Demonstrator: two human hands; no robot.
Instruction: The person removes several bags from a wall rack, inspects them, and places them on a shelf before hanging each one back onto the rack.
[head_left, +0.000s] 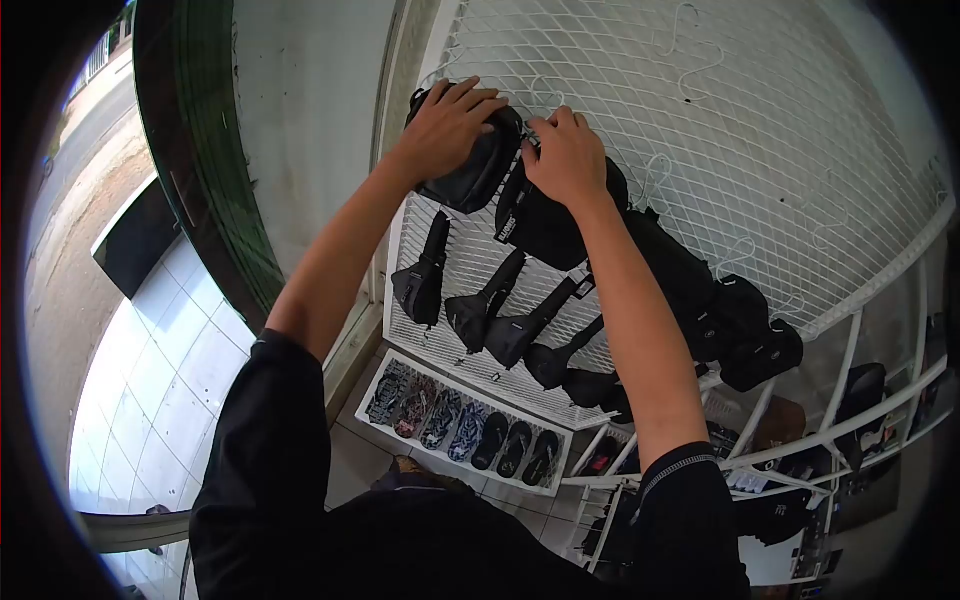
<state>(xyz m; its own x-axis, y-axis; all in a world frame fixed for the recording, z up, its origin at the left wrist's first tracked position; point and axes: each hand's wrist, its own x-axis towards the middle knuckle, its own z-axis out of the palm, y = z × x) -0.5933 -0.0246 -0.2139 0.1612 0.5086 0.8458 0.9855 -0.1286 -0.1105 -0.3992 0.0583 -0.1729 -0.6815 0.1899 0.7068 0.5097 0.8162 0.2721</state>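
Note:
My left hand (445,128) lies over the upper front of a black bag (482,170) hanging at the left end of a white mesh panel. Its fingers are stretched out across the bag. Beside it, my right hand (568,158) has its fingers curled at the top of a second black bag (548,222), which bears a white-lettered tag. A white hook (548,93) shows just above, between the hands. The hand itself hides what exactly its fingertips pinch.
More black bags (735,310) hang to the right on the mesh panel (760,150). Small black sling bags (515,335) hang lower. A white tray (385,425) of flip-flops stands below, with a white rack (840,440) at right. A glass door edge (215,150) borders the left.

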